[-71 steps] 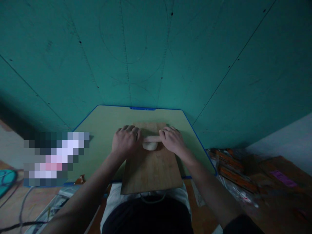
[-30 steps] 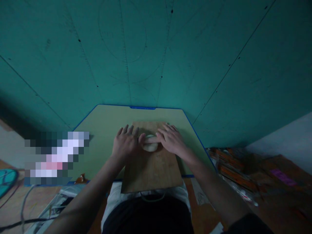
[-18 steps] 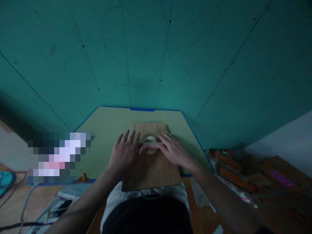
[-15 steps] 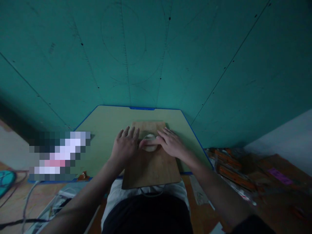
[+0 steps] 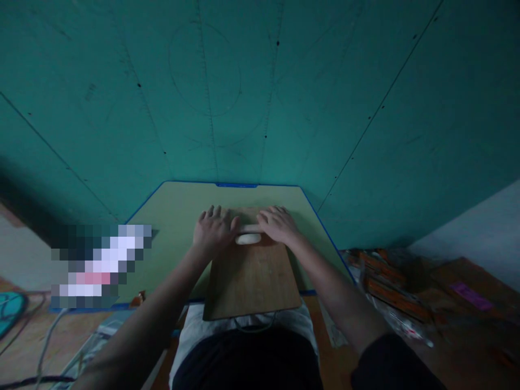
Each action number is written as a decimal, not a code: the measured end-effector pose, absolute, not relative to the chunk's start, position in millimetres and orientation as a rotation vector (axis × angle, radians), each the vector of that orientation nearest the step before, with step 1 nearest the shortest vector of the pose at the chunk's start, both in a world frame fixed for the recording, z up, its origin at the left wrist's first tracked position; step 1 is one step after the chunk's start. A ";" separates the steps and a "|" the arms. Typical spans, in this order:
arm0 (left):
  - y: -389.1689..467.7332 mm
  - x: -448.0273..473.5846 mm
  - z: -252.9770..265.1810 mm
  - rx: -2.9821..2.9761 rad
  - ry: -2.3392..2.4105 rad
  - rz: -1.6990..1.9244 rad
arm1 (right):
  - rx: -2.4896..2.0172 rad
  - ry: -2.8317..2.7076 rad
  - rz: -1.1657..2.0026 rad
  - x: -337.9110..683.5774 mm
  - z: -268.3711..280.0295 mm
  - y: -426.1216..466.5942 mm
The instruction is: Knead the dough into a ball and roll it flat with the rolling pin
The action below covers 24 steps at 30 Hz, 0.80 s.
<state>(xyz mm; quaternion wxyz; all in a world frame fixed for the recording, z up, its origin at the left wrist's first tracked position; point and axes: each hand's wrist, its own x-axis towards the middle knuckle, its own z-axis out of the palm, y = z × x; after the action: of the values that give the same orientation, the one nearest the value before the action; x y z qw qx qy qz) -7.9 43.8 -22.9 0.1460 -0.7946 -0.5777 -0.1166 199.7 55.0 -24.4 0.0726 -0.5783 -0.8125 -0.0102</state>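
Observation:
A pale wooden rolling pin [image 5: 249, 228] lies crosswise on a wooden cutting board [image 5: 255, 284], with its middle showing between my hands. My left hand [image 5: 214, 232] holds the pin's left end under the palm, fingers pointing forward and thumb along the pin. Over the right end, my right hand [image 5: 278, 223] presses down and holds it the same way. Both ends of the pin are hidden beneath the hands. A small round of white dough [image 5: 248, 239] shows on the near side of the pin; its far part is covered.
The cutting board rests on a pale green folding table [image 5: 170, 216] with a blue edge, overhanging its near side. A green wall [image 5: 244, 108] stands directly behind. A blurred-out object [image 5: 109, 265] is on the table's left. Cardboard boxes [image 5: 459, 281] are at the right.
Both hands have moved the rolling pin forward, away from me. It lay across the middle of the dough and now sits at its far side, leaving the near part uncovered.

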 end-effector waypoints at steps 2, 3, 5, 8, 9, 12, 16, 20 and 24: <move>34.2 -8.9 -23.8 -2.288 -1.638 -0.361 | -1.739 -2.402 -0.071 199.6 -26.5 43.1; 29.5 -9.4 -24.2 -2.290 -1.626 -0.371 | -1.729 -2.381 -0.093 199.6 -27.7 36.9; 20.9 -10.6 -25.0 -2.298 -1.601 -0.390 | -1.684 -2.353 -0.132 199.9 -29.4 24.8; 9.3 -12.8 -26.7 -2.313 -1.573 -0.422 | -1.616 -2.335 -0.152 199.7 -29.9 8.5; 5.0 -13.8 -27.6 -2.317 -1.565 -0.432 | -1.607 -2.324 -0.153 199.5 -29.7 3.2; -11.9 -17.8 -32.3 -2.335 -1.522 -0.449 | -1.579 -2.312 -0.155 199.2 -29.9 -14.4; -38.1 -25.3 -42.8 -2.346 -1.405 -0.490 | -1.505 -2.337 -0.116 202.8 -35.9 -40.1; -45.1 -29.3 -45.0 -2.360 -1.338 -0.476 | -1.469 -2.344 -0.070 207.4 -41.6 -47.1; -21.0 -25.0 -33.2 -2.387 -1.421 -0.347 | -1.570 -2.355 0.035 205.9 -34.7 -19.1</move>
<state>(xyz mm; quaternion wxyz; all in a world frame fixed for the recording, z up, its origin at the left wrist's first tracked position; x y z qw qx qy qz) -25.0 -21.0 -33.2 0.1702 -0.8402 -0.5001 -0.1222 205.9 -19.1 -34.7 0.1551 -0.5479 -0.8220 0.0121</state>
